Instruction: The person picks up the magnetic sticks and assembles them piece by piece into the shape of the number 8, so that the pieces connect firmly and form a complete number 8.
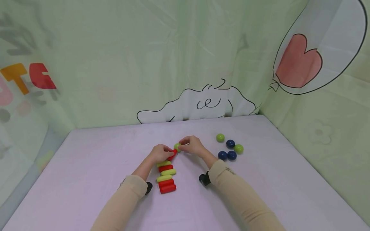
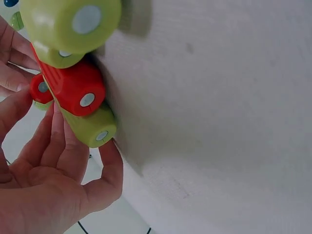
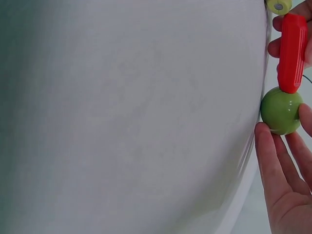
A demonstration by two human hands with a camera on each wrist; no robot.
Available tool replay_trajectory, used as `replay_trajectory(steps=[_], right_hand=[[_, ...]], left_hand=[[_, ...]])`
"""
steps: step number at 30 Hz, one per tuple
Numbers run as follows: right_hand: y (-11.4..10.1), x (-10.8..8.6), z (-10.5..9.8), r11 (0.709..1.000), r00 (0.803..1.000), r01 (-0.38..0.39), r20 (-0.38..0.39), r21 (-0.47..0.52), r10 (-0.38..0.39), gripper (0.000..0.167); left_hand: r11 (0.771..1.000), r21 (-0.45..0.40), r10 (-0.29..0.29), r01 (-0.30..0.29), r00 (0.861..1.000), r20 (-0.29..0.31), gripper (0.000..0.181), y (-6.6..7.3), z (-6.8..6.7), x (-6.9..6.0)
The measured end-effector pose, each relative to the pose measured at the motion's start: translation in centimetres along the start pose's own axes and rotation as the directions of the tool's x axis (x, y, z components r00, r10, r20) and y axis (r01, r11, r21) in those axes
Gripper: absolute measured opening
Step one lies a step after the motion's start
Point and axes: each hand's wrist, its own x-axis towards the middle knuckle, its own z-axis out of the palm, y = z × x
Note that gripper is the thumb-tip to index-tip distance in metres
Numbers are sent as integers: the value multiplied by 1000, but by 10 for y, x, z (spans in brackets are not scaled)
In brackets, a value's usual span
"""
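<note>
So I had the left hand [image 1: 160, 153] pinching a red rod [image 1: 172, 155], its end touching a green ball [image 1: 177, 147] the right hand [image 1: 192, 146] gripped, around mid bench [image 1: 86, 176]. Seemed early days: one pair meeting, with six more rods [image 1: 164, 178] and five other balls [image 1: 230, 144] nearby, apparently unused.

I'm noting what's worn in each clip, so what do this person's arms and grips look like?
The left sleeve and right sleeve are beige. Both have small dark markings near the end, unreadable here. One small black device shows by the left sleeve's end, another by the right's. The left grip and right grip are ungloved.
</note>
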Motion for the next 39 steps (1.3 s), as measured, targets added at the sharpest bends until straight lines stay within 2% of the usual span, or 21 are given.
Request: replay_trajectory(steps=[7,9,14,15,18,22,29,39], right_hand=[[-1,-3,-1,1000,1000,-24,0,14,24,26],[1,-3,-2,1000,1000,-4,8,21,4,27],[3,-5,-2,1000,1000,-21,23,21,20,27],[2,-6,-2,999,999,-48,23,16,48,26],[1,-9,-1,999,998,-50,28,-7,50,26],[-2,-14,-2,999,999,-32,41,-35,33,28],[-5,-22,-2,998,998,-8,64,-63,12,29],[-8,-36,0,997,985,49,166,-64,-38,25]], left_hand=[[994,-69,-85,86,996,6,30,-1,-1,1],[988,-104,-116,116,993,9,31,-2,-1,2],[950,-233,-207,209,978,32,32,-4,0,5],[940,-256,-222,225,974,39,33,-4,0,5],[919,-300,-251,256,966,55,33,-5,0,7],[906,-329,-263,267,963,58,35,-7,0,8],[900,-340,-267,273,961,64,41,-11,-2,9],[885,-375,-261,276,961,91,39,-17,-3,13]])
